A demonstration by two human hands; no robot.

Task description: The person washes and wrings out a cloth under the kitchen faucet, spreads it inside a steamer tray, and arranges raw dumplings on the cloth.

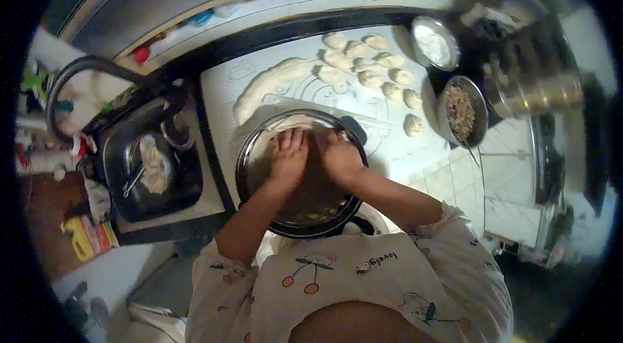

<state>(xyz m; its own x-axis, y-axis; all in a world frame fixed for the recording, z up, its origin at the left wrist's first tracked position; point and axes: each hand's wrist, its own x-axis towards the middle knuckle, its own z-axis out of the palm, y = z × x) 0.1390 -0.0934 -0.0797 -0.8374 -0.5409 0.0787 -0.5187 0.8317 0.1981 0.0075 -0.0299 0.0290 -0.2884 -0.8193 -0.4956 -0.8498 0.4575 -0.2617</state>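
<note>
Both of my hands reach into a large dark-rimmed pot [243,168] at the counter's front edge. Pale dough [290,123] lies at the far side inside it. My left hand [289,156] rests with its fingers spread, their tips on the dough. Beside it, my right hand [340,157] is near the dough's right end; its fingers are curled, and what they hold, if anything, is hidden. Behind the pot, a long roll of dough [272,83] lies on a white printed mat [224,93], with several small dough pieces [370,79] to its right.
At the back right stand a bowl of white stuff [433,44] and a bowl of chopped filling [462,111] with a utensil. On the left is a dark sink [123,203] with a curved faucet [91,62] and a bowl in it. A yellow bottle [81,239] stands farther left.
</note>
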